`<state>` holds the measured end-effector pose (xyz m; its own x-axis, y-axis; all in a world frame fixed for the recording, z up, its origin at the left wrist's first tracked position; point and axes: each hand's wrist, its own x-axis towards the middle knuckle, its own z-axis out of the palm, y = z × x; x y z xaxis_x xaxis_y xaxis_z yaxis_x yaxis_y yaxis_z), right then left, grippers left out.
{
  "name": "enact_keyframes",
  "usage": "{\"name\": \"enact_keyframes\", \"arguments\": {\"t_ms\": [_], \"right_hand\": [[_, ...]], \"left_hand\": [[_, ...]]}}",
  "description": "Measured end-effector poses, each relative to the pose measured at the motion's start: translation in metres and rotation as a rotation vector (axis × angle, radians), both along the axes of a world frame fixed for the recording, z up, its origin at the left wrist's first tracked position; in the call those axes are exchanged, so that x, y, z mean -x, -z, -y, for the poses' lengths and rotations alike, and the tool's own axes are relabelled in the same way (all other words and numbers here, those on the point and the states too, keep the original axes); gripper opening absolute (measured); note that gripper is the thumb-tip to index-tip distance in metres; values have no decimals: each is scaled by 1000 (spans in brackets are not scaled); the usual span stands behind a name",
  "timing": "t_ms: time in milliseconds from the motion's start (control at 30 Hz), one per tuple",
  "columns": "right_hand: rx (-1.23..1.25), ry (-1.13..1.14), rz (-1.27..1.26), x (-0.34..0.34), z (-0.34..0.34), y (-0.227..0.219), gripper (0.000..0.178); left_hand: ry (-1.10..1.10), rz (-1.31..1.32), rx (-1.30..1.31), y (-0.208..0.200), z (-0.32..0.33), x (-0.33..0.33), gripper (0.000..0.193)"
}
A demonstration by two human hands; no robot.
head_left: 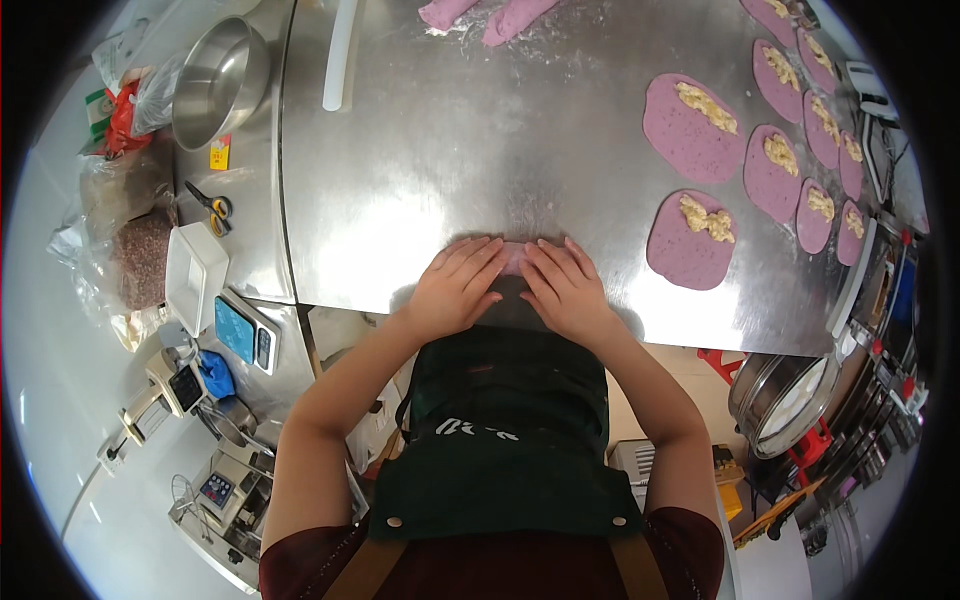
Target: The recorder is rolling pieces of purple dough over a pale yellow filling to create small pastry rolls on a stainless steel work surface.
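Note:
At the table's near edge, a piece of pale purple dough [513, 258] shows between my two hands, and most of it is hidden under them. My left hand [457, 284] lies over its left side with fingers stretched out. Over the right side rests my right hand [564, 288], fingers likewise straight and spread a little. To the right lie several flat purple dough ovals, the nearest dough oval [685, 262] bearing a strip of pale yellow filling [708, 218]. Two purple dough rolls [520, 18] sit at the far edge of view, beside white flour.
A white rolling pin [341, 55] lies far left on the steel table [420, 160]. Along the left side are a steel bowl [221, 85], scissors [212, 205], a white tub [196, 275] and a kitchen scale [246, 331]. Round steel pans [785, 405] stand low at the right.

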<state>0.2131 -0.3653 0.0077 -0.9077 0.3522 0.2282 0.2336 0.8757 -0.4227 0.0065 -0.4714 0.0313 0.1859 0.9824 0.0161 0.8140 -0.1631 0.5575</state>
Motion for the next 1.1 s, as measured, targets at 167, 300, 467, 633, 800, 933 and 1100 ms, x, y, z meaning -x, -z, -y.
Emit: {"name": "enact_keyframes", "arguments": {"t_ms": [167,300,467,633,800,933,1100], "right_hand": [[61,143,-16,14,-7,-10,52],[65,81,32,4,2,-2,54],[-21,39,-64,-9,15,2,61],[72,124,9,-1,10,-6,58],[47,66,2,-15,21,-5,59],[122,141,-86,-17,20,-9,56],[202,284,-73,-18,14,-12,53]], "left_hand": [[-173,61,-79,-1,-14,-2,63],[-36,21,54,2,-3,-5,59],[11,60,-40,3,14,-6,63],[-72,25,-11,-1,-1,-15,65],[-16,15,30,-5,15,-18,67],[-86,80,-37,-7,14,-17,63],[-222,107,-25,-2,4,-13,56]]}}
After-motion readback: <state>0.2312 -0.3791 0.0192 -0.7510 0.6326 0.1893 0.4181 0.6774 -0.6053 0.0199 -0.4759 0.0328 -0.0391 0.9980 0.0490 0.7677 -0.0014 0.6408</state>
